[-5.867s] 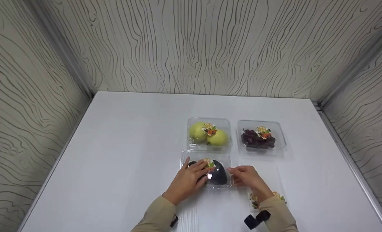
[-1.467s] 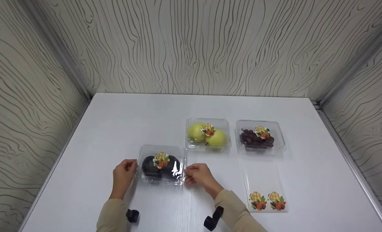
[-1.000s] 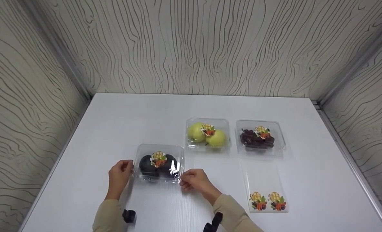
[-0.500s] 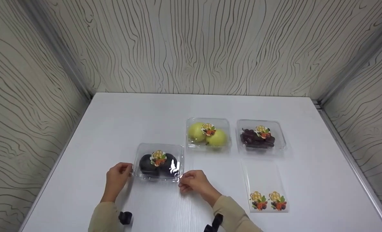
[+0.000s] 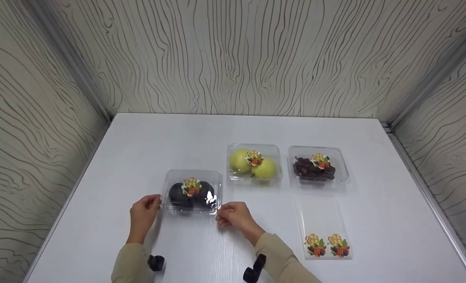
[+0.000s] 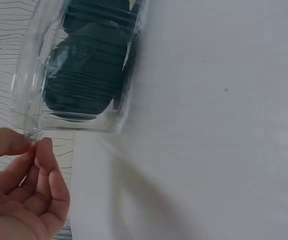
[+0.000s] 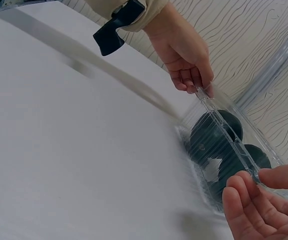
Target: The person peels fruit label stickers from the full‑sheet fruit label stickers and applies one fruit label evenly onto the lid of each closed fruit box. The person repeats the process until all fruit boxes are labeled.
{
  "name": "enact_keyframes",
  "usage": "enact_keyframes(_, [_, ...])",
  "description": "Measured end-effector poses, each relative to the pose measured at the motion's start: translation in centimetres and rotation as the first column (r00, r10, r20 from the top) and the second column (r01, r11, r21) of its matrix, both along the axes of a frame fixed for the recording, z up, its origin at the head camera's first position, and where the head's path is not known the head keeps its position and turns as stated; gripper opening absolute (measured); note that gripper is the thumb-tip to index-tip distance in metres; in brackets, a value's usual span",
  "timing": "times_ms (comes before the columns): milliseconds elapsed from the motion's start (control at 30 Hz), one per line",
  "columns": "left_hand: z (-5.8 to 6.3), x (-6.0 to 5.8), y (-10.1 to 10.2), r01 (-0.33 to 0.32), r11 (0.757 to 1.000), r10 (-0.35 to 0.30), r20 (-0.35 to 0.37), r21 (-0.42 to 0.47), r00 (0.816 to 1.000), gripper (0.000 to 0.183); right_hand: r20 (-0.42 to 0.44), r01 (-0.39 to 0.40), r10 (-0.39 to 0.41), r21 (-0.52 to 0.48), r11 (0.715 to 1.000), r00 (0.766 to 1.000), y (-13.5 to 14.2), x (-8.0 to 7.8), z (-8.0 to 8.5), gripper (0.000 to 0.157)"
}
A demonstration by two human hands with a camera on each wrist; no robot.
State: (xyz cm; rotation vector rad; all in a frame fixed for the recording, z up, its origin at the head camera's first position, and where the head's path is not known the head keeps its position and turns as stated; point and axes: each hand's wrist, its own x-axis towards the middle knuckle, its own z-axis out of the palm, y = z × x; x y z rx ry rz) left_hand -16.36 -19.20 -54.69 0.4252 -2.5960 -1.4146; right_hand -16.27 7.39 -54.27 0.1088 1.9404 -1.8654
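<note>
A clear plastic clamshell box [image 5: 193, 175] holds dark rounded fruits [image 5: 181, 195], with a round fruit-print sticker [image 5: 192, 187] on its lid. My left hand [image 5: 143, 215] pinches the rim at the box's left side; the left wrist view shows thumb and fingertip meeting on that edge. At the near right corner my right hand [image 5: 236, 218] pinches the rim too, its other fingers curled below, as the right wrist view shows. Through the plastic the dark fruits [image 7: 216, 135] appear smooth, their exact kind unclear.
Behind and to the right stands a box of yellow-green fruits [image 5: 265, 168], stickered as well. Further right is a stickered box of dark red grapes [image 5: 314, 171]. A clear sheet with two stickers [image 5: 327, 245] lies front right on the white table [image 5: 386, 204]. Patterned walls [image 5: 233, 59] enclose it.
Earlier, my left hand lay over the sticker on the dark-fruit box, in front of the yellow-green fruits. The box has since shifted left, both hands at its sides, and lately slightly away from me.
</note>
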Motion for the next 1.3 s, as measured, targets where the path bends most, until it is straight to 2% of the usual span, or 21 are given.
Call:
enact_keyframes(167, [0.1,-0.3,0.2,-0.008,1.0,0.008,-0.028,-0.006,1.0,0.021,-0.004,0.016,-0.016,0.01,1.0,1.0,-0.2,-0.5,0.2,0.021])
enact_keyframes(433, [-0.1,-1.1,0.1,-0.038,0.999,0.039,-0.028,0.02,0.999,0.022,-0.011,0.042,-0.041,0.014,0.999,0.999,-0.8,-1.2,0.3,0.021])
enact_keyframes(700, [-0.1,-1.8,0.3,-0.081,0.995,0.08,0.024,0.058,0.997,0.026,-0.007,0.049,-0.048,0.032,0.998,0.999,-0.9,-1.8,-0.2,0.022])
enact_keyframes(1000, [-0.4,-0.9,0.7,-0.118,0.982,0.11,0.06,0.149,0.992,0.03,0.009,0.04,-0.04,0.016,0.999,0.999,-1.3,-1.3,0.4,0.024])
enact_keyframes(1133, [-0.3,-0.6,0.8,-0.123,0.968,0.111,0.067,0.218,0.992,0.031,0.019,0.047,-0.047,0.02,0.999,0.999,-1.4,-1.3,0.5,0.023])
enact_keyframes(1300, [-0.1,-0.7,0.8,-0.134,0.945,0.114,0.084,0.298,0.99,0.034,0.01,0.058,-0.058,0.032,0.998,0.998,-1.5,-1.5,0.4,0.023])
